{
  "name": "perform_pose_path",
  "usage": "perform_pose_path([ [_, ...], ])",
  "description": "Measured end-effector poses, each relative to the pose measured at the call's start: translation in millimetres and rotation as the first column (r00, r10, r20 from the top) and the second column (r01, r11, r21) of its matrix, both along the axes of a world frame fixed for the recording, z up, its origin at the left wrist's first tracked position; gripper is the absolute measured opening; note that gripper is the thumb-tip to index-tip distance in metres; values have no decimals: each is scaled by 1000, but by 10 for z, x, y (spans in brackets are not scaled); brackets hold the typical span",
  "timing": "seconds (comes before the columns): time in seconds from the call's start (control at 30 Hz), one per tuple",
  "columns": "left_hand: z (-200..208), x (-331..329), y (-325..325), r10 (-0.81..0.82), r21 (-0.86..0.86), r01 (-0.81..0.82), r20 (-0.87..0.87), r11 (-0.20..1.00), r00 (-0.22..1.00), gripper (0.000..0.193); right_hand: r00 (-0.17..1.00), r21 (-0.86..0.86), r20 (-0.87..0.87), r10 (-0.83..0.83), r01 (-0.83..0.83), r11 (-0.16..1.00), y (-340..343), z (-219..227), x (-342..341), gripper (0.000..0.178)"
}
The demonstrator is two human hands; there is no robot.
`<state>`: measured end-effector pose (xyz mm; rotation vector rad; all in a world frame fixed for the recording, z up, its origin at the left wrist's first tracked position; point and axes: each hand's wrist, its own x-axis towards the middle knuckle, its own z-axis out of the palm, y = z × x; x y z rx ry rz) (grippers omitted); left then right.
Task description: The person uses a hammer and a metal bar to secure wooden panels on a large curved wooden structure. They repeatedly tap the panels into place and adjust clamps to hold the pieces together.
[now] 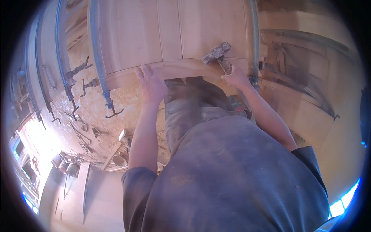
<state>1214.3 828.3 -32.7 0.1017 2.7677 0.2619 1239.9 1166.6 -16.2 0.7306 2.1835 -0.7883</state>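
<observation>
A wooden panel (135,31), framed like a door, lies in front of me with its bottom rail (185,69) nearest my body. My left hand (152,83) rests on that rail's near edge, fingers spread and holding nothing. A short-handled sledge hammer (217,53) with a worn, pale-spattered head is in my right hand (236,78), which is wrapped round its handle. The hammer head is over the right part of the rail; whether it touches the wood I cannot tell. Bar clamps run along the panel's left (96,50) and right (254,42) sides.
More bar clamps (58,38) with T-handles stand to the left, beside other boards. Scrap wood, a round container (119,160) and several cans (69,167) lie on the littered floor at lower left. Wooden frames and another clamp (305,36) are at the right.
</observation>
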Motion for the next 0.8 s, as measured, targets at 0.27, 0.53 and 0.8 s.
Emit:
perform_pose_path([
  [0.27, 131, -33, 274, -219, 109, 217, -1, 970, 976, 55, 971, -117, -30, -236, 232, 966, 37, 280, 882, 34],
  [0.53, 5, 33, 192, -358, 109, 378, -164, 919, 919, 47, 806, -132, 124, -579, 592, 795, -278, 904, 2570, 38],
  [0.8, -285, -28, 452, -406, -16, 409, -156, 913, 900, 44, 555, -50, 272, -786, 824, 565, 5, 1278, 3058, 20],
])
